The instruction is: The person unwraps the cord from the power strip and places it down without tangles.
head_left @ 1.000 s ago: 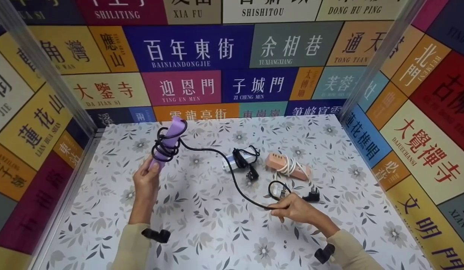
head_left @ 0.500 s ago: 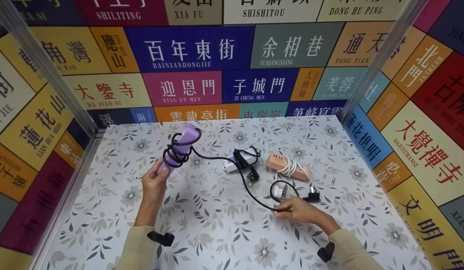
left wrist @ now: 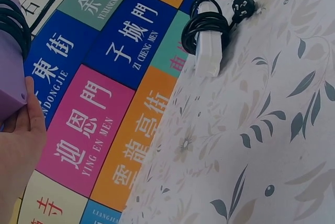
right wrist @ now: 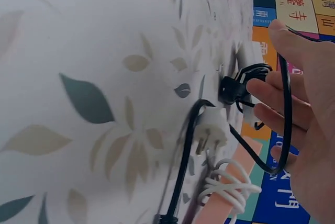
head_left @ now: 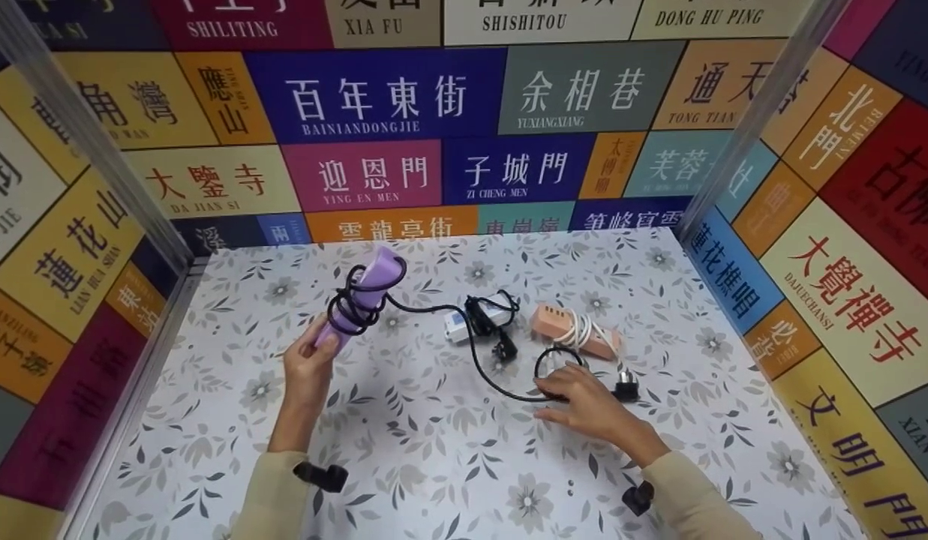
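My left hand (head_left: 310, 367) grips the lower end of a purple power strip (head_left: 383, 268), holding it tilted up over the table. Loose loops of its black cord (head_left: 355, 319) wrap around it. From the strip's upper end the cord's free length (head_left: 494, 386) sags across to my right hand (head_left: 590, 405). There the thumb and fingers stand apart, and the cord runs between them in the right wrist view (right wrist: 287, 103). Past the hand the cord bends in a loop and ends at a black plug (head_left: 626, 390) on the table.
A white power strip (head_left: 457, 328) wrapped in black cord lies mid-table. Beside it is an orange power strip (head_left: 554, 321) wrapped in white cord, its white plug (right wrist: 212, 127) near my right hand. Sign-printed walls (head_left: 381, 97) enclose the floral tabletop (head_left: 433, 465).
My left hand has brought the purple power strip slightly right and lower. My right hand has loosened its pinch on the cord, and its fingers have spread and moved slightly farther away.
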`<state>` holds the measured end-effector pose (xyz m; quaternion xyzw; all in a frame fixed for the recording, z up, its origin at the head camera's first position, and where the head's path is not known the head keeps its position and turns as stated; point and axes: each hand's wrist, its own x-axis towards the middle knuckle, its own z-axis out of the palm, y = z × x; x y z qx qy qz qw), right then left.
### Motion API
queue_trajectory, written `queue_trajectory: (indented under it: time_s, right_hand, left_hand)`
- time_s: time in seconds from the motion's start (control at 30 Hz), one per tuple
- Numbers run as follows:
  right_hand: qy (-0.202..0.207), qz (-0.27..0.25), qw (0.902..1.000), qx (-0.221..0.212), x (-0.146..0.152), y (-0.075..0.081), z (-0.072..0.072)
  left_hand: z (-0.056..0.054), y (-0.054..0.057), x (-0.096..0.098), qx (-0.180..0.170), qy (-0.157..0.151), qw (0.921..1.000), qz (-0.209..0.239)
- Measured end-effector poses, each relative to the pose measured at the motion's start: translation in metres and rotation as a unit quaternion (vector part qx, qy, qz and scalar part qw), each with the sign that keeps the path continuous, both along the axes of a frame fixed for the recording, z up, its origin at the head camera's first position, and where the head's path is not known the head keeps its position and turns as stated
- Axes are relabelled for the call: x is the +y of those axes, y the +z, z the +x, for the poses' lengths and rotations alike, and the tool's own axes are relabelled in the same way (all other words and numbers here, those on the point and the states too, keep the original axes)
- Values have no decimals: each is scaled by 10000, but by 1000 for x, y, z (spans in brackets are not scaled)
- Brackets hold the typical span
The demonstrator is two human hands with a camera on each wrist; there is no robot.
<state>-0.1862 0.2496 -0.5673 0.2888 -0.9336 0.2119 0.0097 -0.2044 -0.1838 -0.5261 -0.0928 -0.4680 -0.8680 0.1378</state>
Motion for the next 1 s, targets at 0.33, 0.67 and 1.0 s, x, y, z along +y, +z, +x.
queue_trajectory:
  time_s: [0.33, 0.67, 1.0]
  right_hand:
    - [-131, -663, 9974, 249, -38, 13, -14]
    - [-357, -1841, 9784, -873, -83, 20, -40]
    - [-75, -2620, 9545, -1422, -105, 26, -70]
  left_hand:
    - [1, 1, 1, -130, 40, 9986, -511]
    - [2, 0, 2, -183, 116, 9992, -349]
    - [1, 1, 5, 66, -24, 9992, -381]
